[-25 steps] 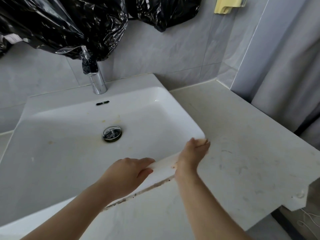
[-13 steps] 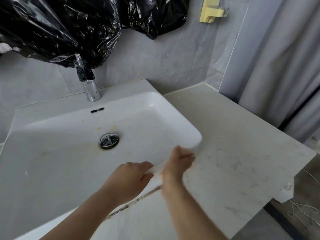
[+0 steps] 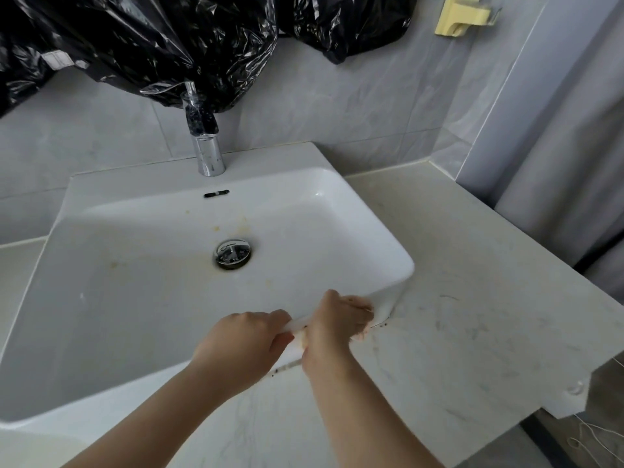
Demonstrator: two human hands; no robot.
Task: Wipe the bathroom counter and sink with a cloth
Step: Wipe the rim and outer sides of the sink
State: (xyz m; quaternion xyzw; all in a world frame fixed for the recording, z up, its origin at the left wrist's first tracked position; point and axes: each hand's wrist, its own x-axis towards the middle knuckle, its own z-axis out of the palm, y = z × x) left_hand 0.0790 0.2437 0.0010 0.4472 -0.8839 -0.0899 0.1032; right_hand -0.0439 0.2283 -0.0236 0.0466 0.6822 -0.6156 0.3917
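A white rectangular sink (image 3: 135, 292) with yellowish stains around its drain (image 3: 233, 253) sits in a pale marbled counter (image 3: 472, 319). My left hand (image 3: 243, 346) grips the sink's front rim, fingers curled over the edge. Right beside it, my right hand (image 3: 337, 325) presses a small pale orange cloth (image 3: 364, 304) against the same rim, close to the front right corner. Most of the cloth is hidden under the fingers. Dark grime lines the seam between sink and counter below my hands.
A chrome faucet (image 3: 206, 153) stands behind the basin under hanging black plastic bags (image 3: 152, 42). A yellow holder (image 3: 461, 15) is fixed on the tiled wall. A grey curtain (image 3: 574, 170) hangs at the right. The counter's right front corner (image 3: 574, 393) is chipped.
My right hand has slid with the cloth from the sink's front right corner leftward along the rim, ending next to my left hand. The left hand kept its grip on the rim.
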